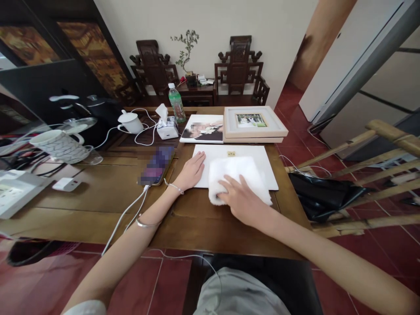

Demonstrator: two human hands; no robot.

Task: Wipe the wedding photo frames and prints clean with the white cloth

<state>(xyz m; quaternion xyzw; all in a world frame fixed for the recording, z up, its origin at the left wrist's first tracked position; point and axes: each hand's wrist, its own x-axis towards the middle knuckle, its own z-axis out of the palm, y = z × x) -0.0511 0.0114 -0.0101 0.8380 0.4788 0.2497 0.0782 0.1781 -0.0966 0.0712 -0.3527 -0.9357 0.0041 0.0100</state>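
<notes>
A flat white panel [201, 177] lies on the wooden table, with a small gold-coloured metal plate [231, 154] near its far edge. My left hand [192, 170] rests flat on the panel's left side, fingers stretched out and holding nothing. Over the panel's near middle and right part is a folded fluffy white towel [247, 170]. My right hand [241, 197] presses on this towel, its fingers spread on top and the thumb side at the left fold. What lies beneath the cloth is hidden.
Behind the panel are a photo panel [200, 135] and stacked framed pictures [277, 127]. A green-labelled bottle [177, 103], tissue pack [168, 130] and lidded cup [131, 122] stand farther back. To the left lie a phone [157, 166], charging cables, a mug [57, 146] and a power strip [19, 190].
</notes>
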